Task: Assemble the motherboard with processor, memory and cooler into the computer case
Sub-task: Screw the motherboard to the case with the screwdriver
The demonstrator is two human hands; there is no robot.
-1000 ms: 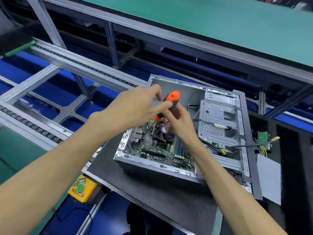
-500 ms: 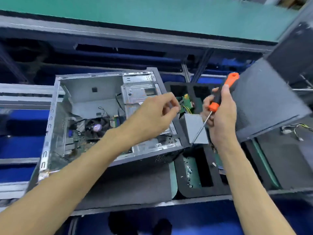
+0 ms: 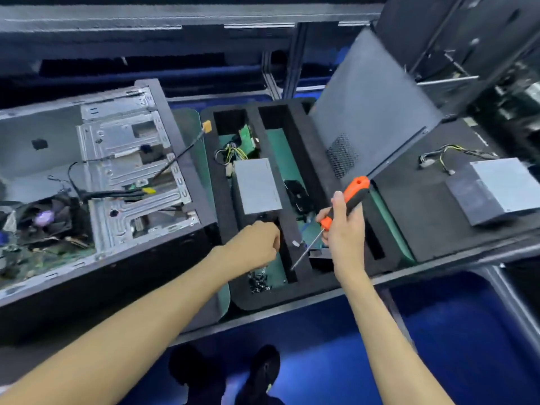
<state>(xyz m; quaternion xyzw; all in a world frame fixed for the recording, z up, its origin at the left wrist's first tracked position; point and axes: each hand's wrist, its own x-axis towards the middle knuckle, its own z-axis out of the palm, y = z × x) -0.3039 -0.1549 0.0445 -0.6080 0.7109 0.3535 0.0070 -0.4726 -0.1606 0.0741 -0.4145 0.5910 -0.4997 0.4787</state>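
**Hands over the foam parts tray beside the open computer case**

While the open computer case [image 3: 96, 182] lies on its side at the left of the frame, both hands work over the black foam tray [image 3: 295, 176] at centre. Inside the case, at far left, the motherboard [image 3: 43, 255] sits with its cooler [image 3: 48, 219] mounted on it. The left hand [image 3: 254, 247] hovers with fingers curled downward above a tray compartment, just above a cluster of small dark screws [image 3: 258, 282]; whether it pinches anything cannot be told. The right hand [image 3: 342, 226] grips an orange-and-black screwdriver [image 3: 344, 204], handle up, shaft slanting down-left toward the tray's divider. A grey metal box [image 3: 257, 185] rests in the tray's upper part. At right, a grey side panel [image 3: 371, 109] leans tilted, and a second metal box [image 3: 496, 188] lies on the desk [image 3: 415, 217].
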